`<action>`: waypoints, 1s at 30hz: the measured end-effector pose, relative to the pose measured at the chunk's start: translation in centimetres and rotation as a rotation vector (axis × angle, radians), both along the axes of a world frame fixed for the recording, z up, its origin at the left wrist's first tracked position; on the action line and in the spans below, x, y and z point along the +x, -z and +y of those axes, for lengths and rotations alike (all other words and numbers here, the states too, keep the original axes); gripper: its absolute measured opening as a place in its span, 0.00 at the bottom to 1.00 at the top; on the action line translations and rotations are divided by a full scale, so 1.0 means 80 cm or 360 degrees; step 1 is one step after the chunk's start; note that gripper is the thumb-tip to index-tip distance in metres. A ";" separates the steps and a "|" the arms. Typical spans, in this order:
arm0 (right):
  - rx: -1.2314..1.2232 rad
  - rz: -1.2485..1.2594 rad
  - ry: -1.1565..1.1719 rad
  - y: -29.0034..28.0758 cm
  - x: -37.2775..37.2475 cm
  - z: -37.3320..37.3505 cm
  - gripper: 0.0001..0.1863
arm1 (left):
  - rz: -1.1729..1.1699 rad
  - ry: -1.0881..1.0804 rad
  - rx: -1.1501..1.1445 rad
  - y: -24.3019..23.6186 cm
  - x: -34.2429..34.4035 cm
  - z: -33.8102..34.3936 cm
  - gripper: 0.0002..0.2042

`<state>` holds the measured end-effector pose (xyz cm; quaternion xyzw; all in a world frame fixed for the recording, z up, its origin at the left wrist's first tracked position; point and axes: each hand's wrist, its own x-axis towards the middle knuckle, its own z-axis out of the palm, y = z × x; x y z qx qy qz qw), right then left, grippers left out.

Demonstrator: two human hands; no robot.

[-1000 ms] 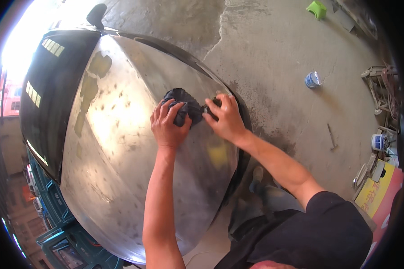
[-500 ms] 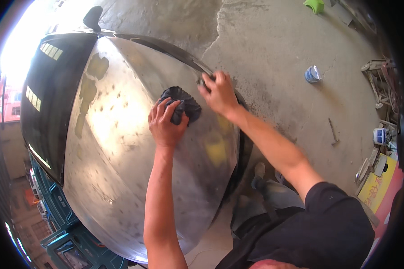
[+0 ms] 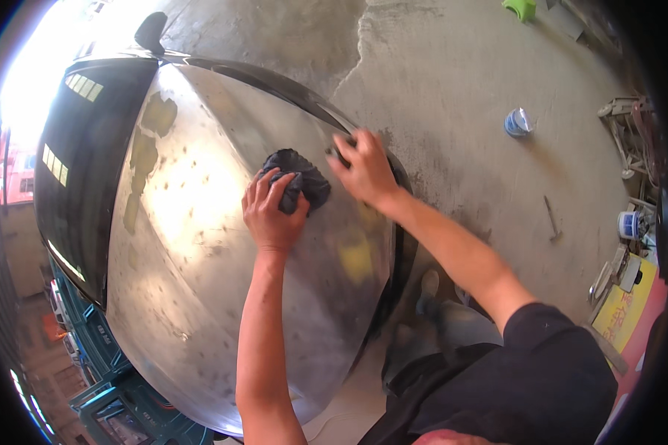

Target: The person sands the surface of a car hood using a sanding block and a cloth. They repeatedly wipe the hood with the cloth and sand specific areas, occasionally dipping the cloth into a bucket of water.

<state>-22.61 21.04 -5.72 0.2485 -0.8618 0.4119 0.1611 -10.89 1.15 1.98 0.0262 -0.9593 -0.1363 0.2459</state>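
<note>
The left hand (image 3: 272, 219) held a bunched black cloth (image 3: 312, 178), its fingers curled into the folds. The cloth lay on the car's bare metal hood (image 3: 178, 274), toward the far edge and well apart from the windscreen (image 3: 89, 170). The right hand (image 3: 364, 170) was bent narrow around a small dark piece (image 3: 338, 156), close to the hood's far corner opposite the windscreen; I could not tell whether the piece touched the metal.

In my judgement, the right hand carried the greater risk: so near to the corner, with a loose pinch, the piece could slip over the edge and drop on the floor (image 3: 453, 89), or the fingers could scrape on the rim. If grit were caught under the cloth, pressing and sliding it could scratch the metal. The hands were also near each other, so a wide stroke could make them knock together.

Beyond the hood's front edge, a small blue-and-white tub (image 3: 517, 122) and a hammer (image 3: 551, 219) were on the floor; the hammer might trip a foot there. Teal cases (image 3: 137, 415) crowded the near edge, restricting passage on that side. The mirror (image 3: 151, 33) stood out past the far windscreen corner, well away from both hands.
</note>
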 end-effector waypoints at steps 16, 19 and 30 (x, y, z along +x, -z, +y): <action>-0.0062 -0.0040 -0.0139 0.014 0.063 0.020 0.24 | -0.0081 -0.0028 -0.0019 -0.001 0.015 -0.018 0.20; -0.0048 -0.0039 -0.0038 0.003 0.032 0.009 0.25 | -0.0079 -0.0005 -0.0021 0.000 0.006 -0.007 0.19; -0.0115 -0.0008 0.0090 0.009 -0.017 -0.013 0.25 | -0.0095 0.0022 0.0022 0.001 -0.002 0.001 0.19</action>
